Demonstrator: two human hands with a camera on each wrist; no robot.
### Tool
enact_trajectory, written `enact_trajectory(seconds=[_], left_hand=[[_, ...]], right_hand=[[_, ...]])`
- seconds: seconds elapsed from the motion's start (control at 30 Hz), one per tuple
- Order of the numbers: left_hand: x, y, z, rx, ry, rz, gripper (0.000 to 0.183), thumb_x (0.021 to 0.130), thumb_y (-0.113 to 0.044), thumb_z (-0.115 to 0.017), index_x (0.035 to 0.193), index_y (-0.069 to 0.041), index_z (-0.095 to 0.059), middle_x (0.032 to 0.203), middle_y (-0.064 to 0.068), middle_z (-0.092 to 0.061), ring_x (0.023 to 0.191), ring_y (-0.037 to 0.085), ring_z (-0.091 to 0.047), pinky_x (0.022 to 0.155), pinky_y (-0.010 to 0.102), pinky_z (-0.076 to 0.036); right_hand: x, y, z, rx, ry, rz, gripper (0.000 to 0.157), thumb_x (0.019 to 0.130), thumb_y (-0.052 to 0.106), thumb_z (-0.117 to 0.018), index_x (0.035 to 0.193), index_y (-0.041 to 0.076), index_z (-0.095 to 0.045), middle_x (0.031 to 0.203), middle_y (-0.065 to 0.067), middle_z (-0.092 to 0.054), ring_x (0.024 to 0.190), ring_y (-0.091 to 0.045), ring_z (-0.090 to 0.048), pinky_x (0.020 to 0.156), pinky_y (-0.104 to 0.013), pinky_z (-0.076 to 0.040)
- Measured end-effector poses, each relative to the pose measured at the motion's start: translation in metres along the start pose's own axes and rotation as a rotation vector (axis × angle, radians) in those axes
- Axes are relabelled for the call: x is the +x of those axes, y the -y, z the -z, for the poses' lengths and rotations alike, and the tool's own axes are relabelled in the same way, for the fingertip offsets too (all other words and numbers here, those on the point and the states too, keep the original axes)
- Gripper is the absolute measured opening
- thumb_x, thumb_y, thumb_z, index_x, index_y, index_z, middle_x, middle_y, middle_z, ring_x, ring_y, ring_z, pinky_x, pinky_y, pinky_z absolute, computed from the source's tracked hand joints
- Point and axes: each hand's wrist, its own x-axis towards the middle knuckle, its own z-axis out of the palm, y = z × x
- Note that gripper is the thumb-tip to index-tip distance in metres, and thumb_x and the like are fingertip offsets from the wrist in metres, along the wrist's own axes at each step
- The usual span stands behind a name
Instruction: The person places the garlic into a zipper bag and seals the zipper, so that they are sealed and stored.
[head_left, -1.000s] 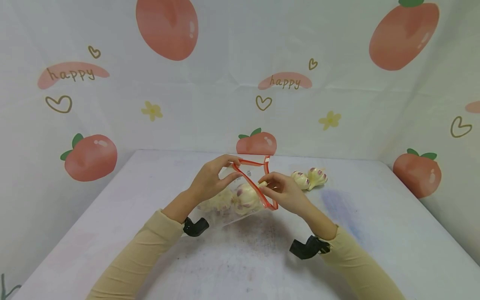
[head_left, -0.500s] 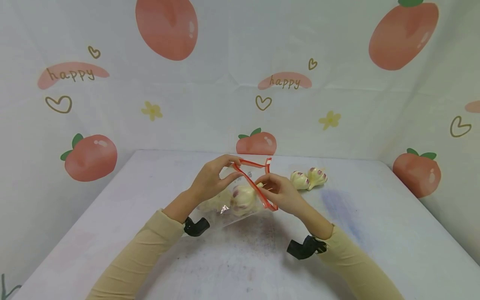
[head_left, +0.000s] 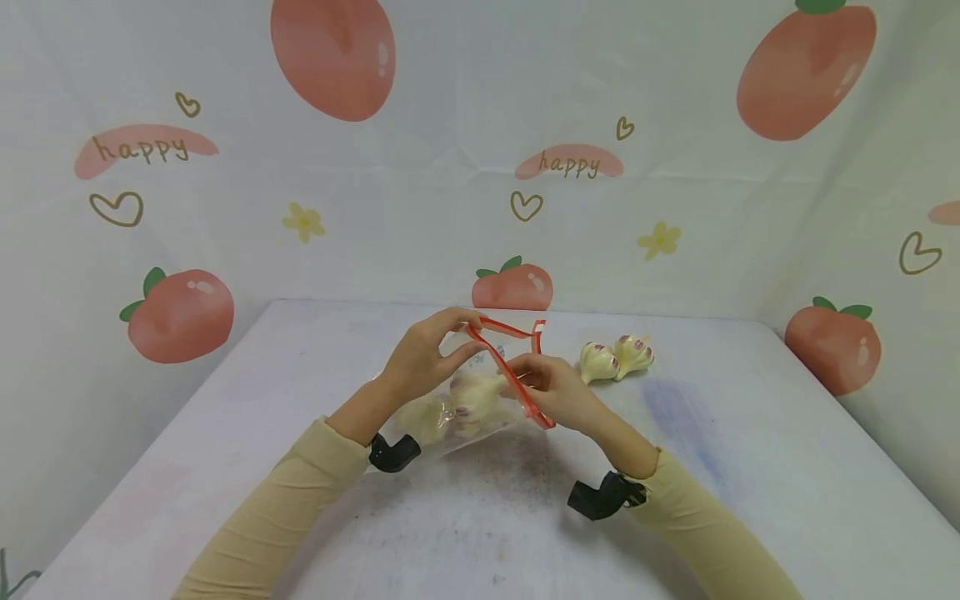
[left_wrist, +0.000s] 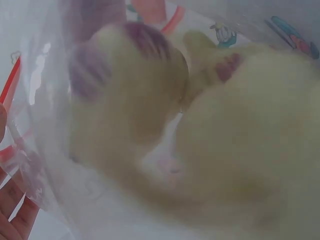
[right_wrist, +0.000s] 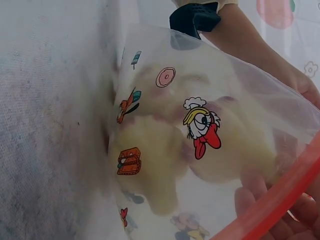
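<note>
A clear zip bag [head_left: 450,437] with a red-edged mouth lies tilted, its mouth spread toward the right. My left hand [head_left: 423,354] pinches the upper part of that red rim between thumb and fingers. Reaching in at the mouth, my right hand [head_left: 551,387] holds a garlic bulb [head_left: 476,400] by its stem, with the fingertips partly behind the film. Deeper in the bag, another garlic bulb [head_left: 423,417] lies against it. The right wrist view shows bulbs [right_wrist: 150,155] through the film, beside a printed duck [right_wrist: 202,127]. Through the left wrist camera, the bulbs look blurred.
Two more garlic bulbs, a nearer one [head_left: 598,362] and a farther one [head_left: 634,353], lie together on the white table [head_left: 720,392], right of the bag. A white backdrop [head_left: 435,183] with printed red fruit rises behind the table.
My right hand has moved left and slightly down, carrying the garlic bulb from the mouth deeper into the bag. The left hand stays at the rim.
</note>
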Motion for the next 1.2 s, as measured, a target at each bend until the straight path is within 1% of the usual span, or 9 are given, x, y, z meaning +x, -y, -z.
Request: enact_trajectory(seconds=[0.17, 0.23, 0.37, 0.5, 0.6, 0.83, 0.93, 1.03, 1.2], left_hand=[[-0.001, 0.0, 0.0, 0.007, 0.001, -0.004, 0.027, 0.077, -0.006, -0.074, 0.1, -0.002, -0.059, 0.095, 0.009, -0.065, 0.088, 0.023, -0.066, 0.078, 0.037, -0.056], [-0.001, 0.0, 0.0, 0.008, 0.0, -0.009, 0.027, 0.077, -0.006, -0.074, 0.1, -0.002, -0.059, 0.094, 0.008, -0.065, 0.087, 0.023, -0.066, 0.077, 0.036, -0.055], [-0.002, 0.0, 0.001, -0.003, 0.0, -0.009, 0.027, 0.077, -0.005, -0.074, 0.1, -0.002, -0.059, 0.093, 0.009, -0.065, 0.086, 0.023, -0.065, 0.076, 0.037, -0.055], [-0.002, 0.001, 0.001, -0.012, 0.006, 0.0, 0.026, 0.078, -0.005, -0.074, 0.099, -0.003, -0.058, 0.092, 0.009, -0.065, 0.087, 0.023, -0.066, 0.077, 0.037, -0.055], [-0.003, 0.001, 0.001, -0.011, 0.005, 0.004, 0.026, 0.078, -0.005, -0.073, 0.098, -0.003, -0.058, 0.092, 0.008, -0.066, 0.087, 0.024, -0.067, 0.077, 0.036, -0.055], [-0.004, 0.002, 0.002, -0.015, 0.01, 0.0, 0.026, 0.078, -0.006, -0.073, 0.099, -0.003, -0.058, 0.091, 0.008, -0.066, 0.086, 0.023, -0.066, 0.08, 0.037, -0.055], [-0.004, 0.002, 0.002, -0.012, 0.011, 0.003, 0.026, 0.078, -0.006, -0.074, 0.099, -0.003, -0.058, 0.093, 0.008, -0.065, 0.087, 0.023, -0.066, 0.082, 0.037, -0.055], [-0.004, 0.002, 0.003, -0.01, 0.014, 0.011, 0.026, 0.078, -0.007, -0.073, 0.099, -0.003, -0.058, 0.094, 0.008, -0.065, 0.088, 0.023, -0.066, 0.082, 0.037, -0.055], [-0.005, 0.002, 0.004, -0.012, 0.014, 0.021, 0.026, 0.079, -0.006, -0.073, 0.1, -0.002, -0.058, 0.094, 0.009, -0.065, 0.088, 0.023, -0.065, 0.082, 0.037, -0.055]], right_hand=[[0.001, 0.001, -0.001, 0.036, 0.063, -0.032, 0.026, 0.087, 0.007, -0.065, 0.109, -0.005, -0.062, 0.101, -0.026, -0.067, 0.093, -0.043, -0.064, 0.071, -0.021, -0.052], [0.001, 0.001, -0.001, 0.027, 0.081, -0.029, 0.027, 0.088, 0.008, -0.064, 0.11, -0.006, -0.062, 0.101, -0.027, -0.067, 0.093, -0.044, -0.063, 0.071, -0.021, -0.051], [0.001, -0.001, 0.0, -0.02, 0.071, -0.009, 0.026, 0.087, 0.009, -0.065, 0.11, -0.004, -0.063, 0.101, -0.024, -0.067, 0.09, -0.039, -0.065, 0.07, -0.022, -0.052], [0.0, -0.005, 0.003, -0.103, 0.035, 0.048, 0.023, 0.088, 0.006, -0.063, 0.108, -0.004, -0.064, 0.101, -0.02, -0.067, 0.091, -0.03, -0.067, 0.078, -0.025, -0.056], [-0.001, -0.008, 0.007, -0.143, 0.013, 0.078, 0.021, 0.089, 0.004, -0.06, 0.108, -0.004, -0.064, 0.102, -0.019, -0.067, 0.093, -0.028, -0.067, 0.082, -0.028, -0.056], [-0.006, -0.007, 0.015, -0.157, -0.009, 0.02, 0.021, 0.09, 0.011, -0.061, 0.108, 0.002, -0.065, 0.103, -0.015, -0.068, 0.089, -0.024, -0.067, 0.075, -0.021, -0.053], [-0.007, -0.007, 0.017, -0.159, -0.022, 0.009, 0.02, 0.09, 0.013, -0.062, 0.107, 0.003, -0.066, 0.102, -0.014, -0.068, 0.089, -0.027, -0.066, 0.073, -0.021, -0.052], [-0.009, -0.009, 0.02, -0.167, -0.031, -0.006, 0.021, 0.09, 0.014, -0.061, 0.106, 0.002, -0.065, 0.103, -0.015, -0.068, 0.09, -0.026, -0.066, 0.074, -0.023, -0.052], [-0.013, -0.014, 0.027, -0.208, -0.053, -0.019, 0.02, 0.09, 0.017, -0.062, 0.107, 0.005, -0.066, 0.104, -0.013, -0.068, 0.09, -0.018, -0.066, 0.074, -0.023, -0.052]])
